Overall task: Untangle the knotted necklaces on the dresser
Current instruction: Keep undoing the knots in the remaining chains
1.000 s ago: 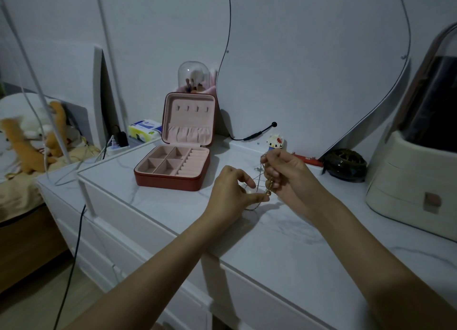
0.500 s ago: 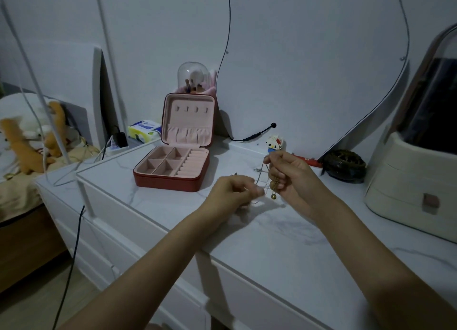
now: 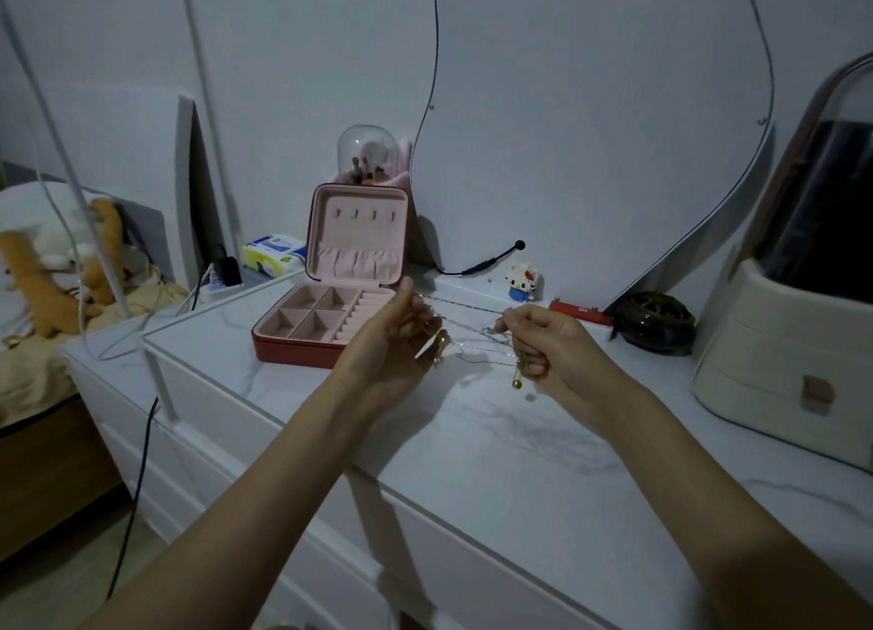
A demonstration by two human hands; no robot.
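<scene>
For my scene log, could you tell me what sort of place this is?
Most likely a bedroom: a white dresser bearing an open jewellery box, with a bed holding plush toys alongside.

- An open red jewellery box (image 3: 326, 327) with pink lining sat on the tabletop (image 3: 519, 464).
- A small block figurine (image 3: 521, 281) stood near the wall.
- A tissue pack (image 3: 271, 253) lay behind the box.
- A dark round bowl (image 3: 654, 321) sat beside a cream organiser (image 3: 779, 369).
</scene>
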